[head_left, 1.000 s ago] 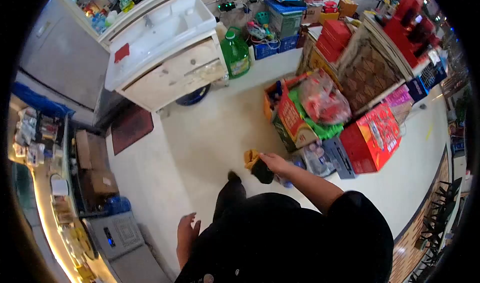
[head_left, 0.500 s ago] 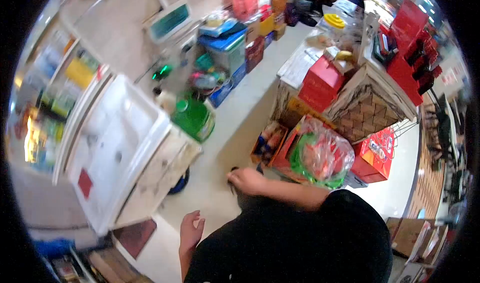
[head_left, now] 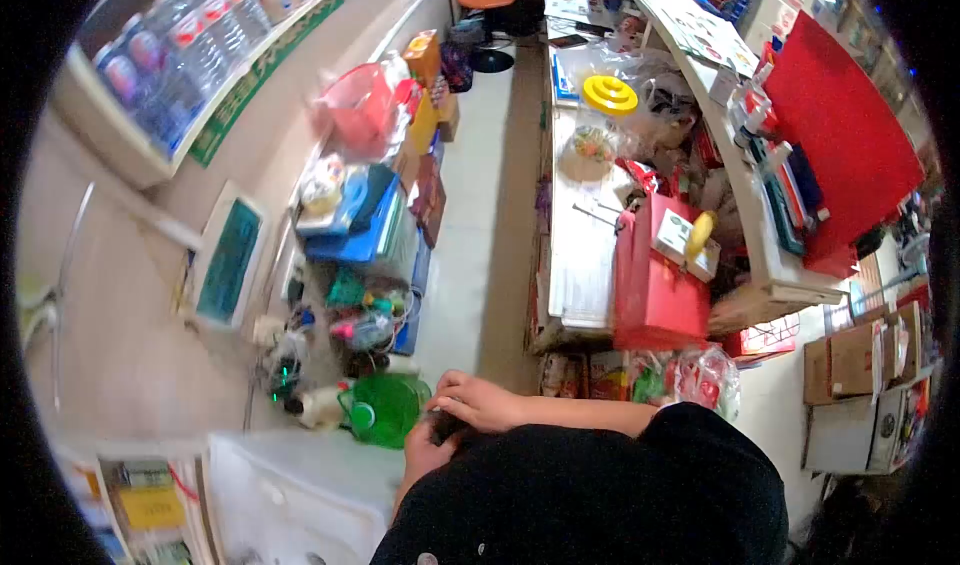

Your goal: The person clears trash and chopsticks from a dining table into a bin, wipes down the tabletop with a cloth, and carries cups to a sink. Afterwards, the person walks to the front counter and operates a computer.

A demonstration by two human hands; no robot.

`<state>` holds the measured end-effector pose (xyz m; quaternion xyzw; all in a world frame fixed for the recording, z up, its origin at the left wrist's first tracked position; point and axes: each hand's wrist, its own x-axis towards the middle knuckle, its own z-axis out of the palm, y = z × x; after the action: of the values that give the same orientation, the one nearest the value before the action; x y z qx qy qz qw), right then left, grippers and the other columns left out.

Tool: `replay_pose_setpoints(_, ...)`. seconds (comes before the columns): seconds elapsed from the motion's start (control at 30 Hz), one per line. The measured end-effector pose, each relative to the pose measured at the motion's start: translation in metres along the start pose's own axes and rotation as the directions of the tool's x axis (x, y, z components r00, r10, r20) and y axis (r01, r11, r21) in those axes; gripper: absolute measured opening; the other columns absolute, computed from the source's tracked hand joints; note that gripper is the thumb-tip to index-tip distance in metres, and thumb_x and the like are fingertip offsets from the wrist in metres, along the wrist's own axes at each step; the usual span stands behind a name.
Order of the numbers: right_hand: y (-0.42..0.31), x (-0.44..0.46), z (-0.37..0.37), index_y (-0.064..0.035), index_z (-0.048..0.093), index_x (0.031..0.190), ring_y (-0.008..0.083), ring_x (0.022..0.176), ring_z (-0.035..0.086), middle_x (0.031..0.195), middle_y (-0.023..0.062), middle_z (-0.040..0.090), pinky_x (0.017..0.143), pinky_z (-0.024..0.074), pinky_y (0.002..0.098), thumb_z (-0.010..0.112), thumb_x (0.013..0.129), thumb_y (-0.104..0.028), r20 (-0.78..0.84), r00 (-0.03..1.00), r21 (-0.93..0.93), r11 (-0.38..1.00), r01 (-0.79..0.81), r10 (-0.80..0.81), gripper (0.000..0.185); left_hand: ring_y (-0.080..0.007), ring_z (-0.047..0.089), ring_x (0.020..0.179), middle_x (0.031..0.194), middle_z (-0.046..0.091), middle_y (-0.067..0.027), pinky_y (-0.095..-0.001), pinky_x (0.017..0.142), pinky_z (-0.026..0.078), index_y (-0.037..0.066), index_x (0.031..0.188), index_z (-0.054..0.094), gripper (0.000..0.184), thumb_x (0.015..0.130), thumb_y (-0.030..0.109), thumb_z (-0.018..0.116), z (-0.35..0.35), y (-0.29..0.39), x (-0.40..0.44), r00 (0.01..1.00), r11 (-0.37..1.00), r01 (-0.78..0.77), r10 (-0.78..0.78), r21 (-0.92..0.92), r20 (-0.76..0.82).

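Note:
My right hand (head_left: 482,403) reaches across the front of my body, its fingers curled over a small dark object (head_left: 446,425). Just below it, my left hand (head_left: 424,453) is closed against the same object from the other side. The two hands meet in front of my black shirt, and most of what they hold is hidden; its kind cannot be made out. Right behind the hands stands a green plastic jug (head_left: 388,411) on the floor side, close to my left fingers. A white sink basin (head_left: 290,495) lies to the lower left.
A narrow aisle floor (head_left: 462,235) runs ahead. Along its left side stand a blue-lidded bin (head_left: 355,245) and a pink basket (head_left: 362,110). On the right, a counter (head_left: 578,275) bears a red box (head_left: 655,285) and a yellow lid (head_left: 610,95). Bottles (head_left: 190,35) line a shelf.
My view has turned left to face along the aisle. The left hand, earlier apart with its fingers loosely spread, has come up to the right hand and closed on the dark object.

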<state>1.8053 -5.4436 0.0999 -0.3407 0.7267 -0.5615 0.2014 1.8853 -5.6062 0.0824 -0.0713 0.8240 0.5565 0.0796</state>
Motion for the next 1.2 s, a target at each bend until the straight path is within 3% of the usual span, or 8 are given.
replay_pose_setpoints(0.37, 0.039, 0.127, -0.179, -0.0059, 0.057, 0.112, 0.0299, 0.082, 0.057, 0.087, 0.0146, 0.059, 0.075, 0.0442, 0.0355, 0.041, 0.094, -0.027, -0.440, 0.836, -0.047, 0.921, -0.386, 0.328, 0.032, -0.0301, 0.058, 0.071, 0.077, 0.058, -0.0164, -0.0347, 0.062, 0.045, 0.002, 0.083, 0.060, 0.018, 0.077, 0.019, 0.059, -0.043, 0.075, 0.322, 0.805, 0.904, -0.386, 0.233, 0.184, 0.545)
replay_pose_setpoints(0.53, 0.099, 0.179, -0.250, -0.0019, 0.062, 0.099, 0.0232, 0.074, 0.057, 0.080, 0.0124, 0.059, 0.068, 0.0442, 0.0329, 0.050, 0.090, -0.029, -0.695, 0.646, 0.064, 0.922, -0.382, 0.316, 0.030, -0.0150, 0.055, 0.067, 0.071, 0.058, -0.0083, -0.0297, 0.062, 0.044, 0.001, 0.090, 0.057, 0.014, 0.081, 0.011, 0.052, 0.009, 0.115, 0.464, 0.886, 0.980, -0.169, 0.199, -0.107, 0.419)
replay_pose_setpoints(0.67, 0.138, 0.234, -0.354, 0.0005, 0.061, 0.093, 0.0181, 0.073, 0.057, 0.078, 0.0098, 0.059, 0.066, 0.0448, 0.0308, 0.053, 0.089, -0.028, -0.612, 0.644, 0.201, 0.878, -0.435, 0.460, 0.030, -0.0121, 0.053, 0.073, 0.077, 0.058, -0.0067, -0.0280, 0.067, 0.043, -0.001, 0.091, 0.055, 0.011, 0.082, 0.005, 0.050, 0.046, 0.133, 0.587, 0.744, 0.809, -0.584, 0.505, 0.059, 0.437)
replay_pose_setpoints(0.73, 0.145, 0.274, -0.412, -0.0002, 0.061, 0.100, 0.0177, 0.077, 0.057, 0.087, 0.0107, 0.061, 0.069, 0.0457, 0.0299, 0.049, 0.090, -0.030, -0.644, 0.530, 0.376, 0.832, -0.409, 0.552, 0.033, -0.0121, 0.052, 0.073, 0.079, 0.057, -0.0071, -0.0271, 0.067, 0.043, 0.000, 0.090, 0.055, 0.011, 0.083, 0.007, 0.051, 0.050, 0.165, 0.631, 0.930, 0.976, -0.164, 0.202, -0.145, 0.308)
replay_pose_setpoints(0.9, 0.172, 0.361, -0.529, -0.0050, 0.051, 0.121, 0.0161, 0.081, 0.057, 0.093, 0.0114, 0.060, 0.073, 0.0461, 0.0289, 0.044, 0.091, -0.039, -0.699, 0.496, 0.333, 0.848, -0.412, 0.516, 0.045, -0.0120, 0.052, 0.081, 0.085, 0.058, -0.0059, -0.0267, 0.074, 0.042, -0.001, 0.094, 0.054, 0.012, 0.085, 0.006, 0.050, 0.058, 0.211, 0.754, 0.930, 0.977, -0.192, 0.211, -0.092, 0.301)
replay_pose_setpoints(0.93, 0.165, 0.373, -0.556, -0.0037, 0.049, 0.122, 0.0145, 0.080, 0.056, 0.092, 0.0094, 0.059, 0.072, 0.0454, 0.0278, 0.045, 0.091, -0.038, -0.488, 0.510, 0.509, 0.706, -0.493, 0.708, 0.046, -0.0123, 0.052, 0.081, 0.086, 0.059, -0.0054, -0.0261, 0.075, 0.042, -0.002, 0.095, 0.055, 0.013, 0.085, 0.006, 0.050, 0.066, 0.222, 0.779, 0.915, 0.953, -0.302, 0.298, -0.027, 0.273)
replay_pose_setpoints(1.0, 0.250, 0.388, -0.568, -0.0008, 0.050, 0.119, 0.0128, 0.078, 0.054, 0.094, 0.0060, 0.058, 0.071, 0.0438, 0.0259, 0.046, 0.091, -0.037, -0.473, 0.519, 0.576, 0.695, -0.429, 0.712, 0.046, -0.0131, 0.054, 0.082, 0.089, 0.060, -0.0052, -0.0251, 0.077, 0.043, -0.003, 0.099, 0.055, 0.016, 0.086, 0.005, 0.051, 0.087, 0.209, 0.834, 0.948, 0.927, -0.052, 0.163, -0.372, 0.274)
replay_pose_setpoints(1.2, 0.295, 0.447, -0.718, -0.0015, 0.050, 0.116, 0.0111, 0.076, 0.050, 0.098, 0.0046, 0.057, 0.069, 0.0429, 0.0267, 0.047, 0.092, -0.034, -0.364, 0.454, 0.803, 0.521, -0.289, 0.813, 0.041, -0.0175, 0.057, 0.073, 0.088, 0.062, -0.0090, -0.0294, 0.065, 0.046, -0.002, 0.103, 0.054, 0.018, 0.087, 0.005, 0.047, 0.115, 0.265, 1.016, 0.916, 0.923, 0.008, 0.147, -0.384, 0.373)
